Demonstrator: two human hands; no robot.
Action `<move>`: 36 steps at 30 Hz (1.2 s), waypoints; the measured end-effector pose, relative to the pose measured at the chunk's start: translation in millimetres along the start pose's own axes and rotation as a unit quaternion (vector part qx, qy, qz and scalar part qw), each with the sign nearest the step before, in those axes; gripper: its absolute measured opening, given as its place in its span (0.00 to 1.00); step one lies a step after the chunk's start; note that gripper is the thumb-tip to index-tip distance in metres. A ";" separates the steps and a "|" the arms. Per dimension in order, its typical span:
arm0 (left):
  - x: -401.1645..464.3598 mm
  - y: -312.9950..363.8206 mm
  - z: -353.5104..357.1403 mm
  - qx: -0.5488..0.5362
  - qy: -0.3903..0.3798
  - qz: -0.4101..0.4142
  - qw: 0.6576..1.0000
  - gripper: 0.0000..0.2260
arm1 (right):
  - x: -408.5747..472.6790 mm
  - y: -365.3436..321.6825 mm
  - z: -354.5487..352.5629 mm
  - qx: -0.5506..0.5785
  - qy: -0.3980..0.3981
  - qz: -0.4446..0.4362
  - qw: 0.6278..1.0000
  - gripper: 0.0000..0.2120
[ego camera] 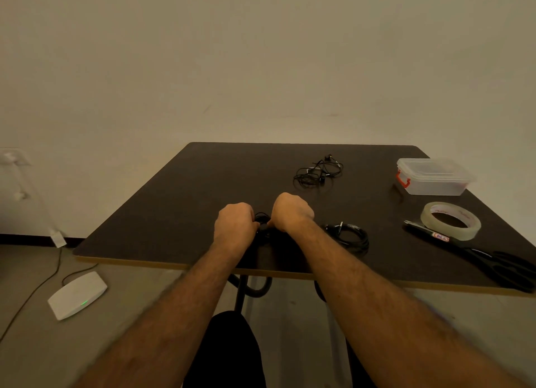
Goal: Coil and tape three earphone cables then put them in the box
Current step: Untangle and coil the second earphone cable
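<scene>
Near the table's (pixel 174 202) front edge, left of centre, the left hand (pixel 235 222) and right hand (pixel 293 212) curl knuckles-up around a small black earphone cable (pixel 262 220), apparently pinching its loops between them so the coil cannot spring open. Just right, a coiled cable (pixel 349 234) lies by the front edge. A loose cable (pixel 317 171) waits toward the far edge. Tape roll (pixel 451 220) and scissors (pixel 493 260) sit along the right edge, within reach, below the lidded box (pixel 433 177) at the far right corner.
</scene>
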State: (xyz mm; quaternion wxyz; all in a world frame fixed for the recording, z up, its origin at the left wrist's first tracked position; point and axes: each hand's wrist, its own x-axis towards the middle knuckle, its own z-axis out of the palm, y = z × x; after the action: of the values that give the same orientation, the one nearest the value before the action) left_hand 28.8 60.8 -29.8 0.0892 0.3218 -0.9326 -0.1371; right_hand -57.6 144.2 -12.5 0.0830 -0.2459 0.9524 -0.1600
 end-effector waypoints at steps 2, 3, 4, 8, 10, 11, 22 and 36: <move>-0.5 -1.0 0.3 -0.006 0.005 0.004 1.000 0.06 | 0.3 -1.6 1.7 -0.013 0.014 -0.012 1.000 0.09; -0.9 -1.5 0.5 -0.008 0.007 0.005 1.000 0.06 | 0.4 -2.0 1.7 -0.016 0.013 -0.016 1.000 0.09; -0.8 -2.1 0.5 -0.011 0.010 0.006 1.000 0.06 | 1.0 -2.2 1.5 -0.016 0.007 -0.021 1.000 0.09; -0.2 -3.8 1.9 -0.014 0.018 0.008 1.000 0.06 | 1.6 -0.9 1.7 -0.032 -0.026 -0.045 0.998 0.07; 0.9 -5.4 2.7 -0.014 0.029 0.009 0.999 0.06 | 2.5 0.8 1.3 -0.036 -0.028 -0.057 0.997 0.10; 1.7 -7.0 3.4 -0.022 0.035 0.009 0.999 0.06 | 3.1 1.7 0.3 -0.031 -0.026 -0.063 0.997 0.11; 14.5 -13.3 -14.1 -0.082 -0.086 0.028 0.992 0.13 | 7.6 7.4 -14.5 0.049 -0.044 -0.166 0.984 0.05; 20.1 -29.3 -10.0 -0.084 0.128 0.168 0.974 0.06 | 11.4 9.5 -21.9 -0.081 0.150 -0.353 0.920 0.02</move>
State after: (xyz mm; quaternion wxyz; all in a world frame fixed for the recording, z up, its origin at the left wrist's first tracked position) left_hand 32.6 24.1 -28.0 0.2563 0.1664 -0.9394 -0.1552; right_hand -76.9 152.2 3.8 -0.1435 -0.5452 0.8147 -0.1360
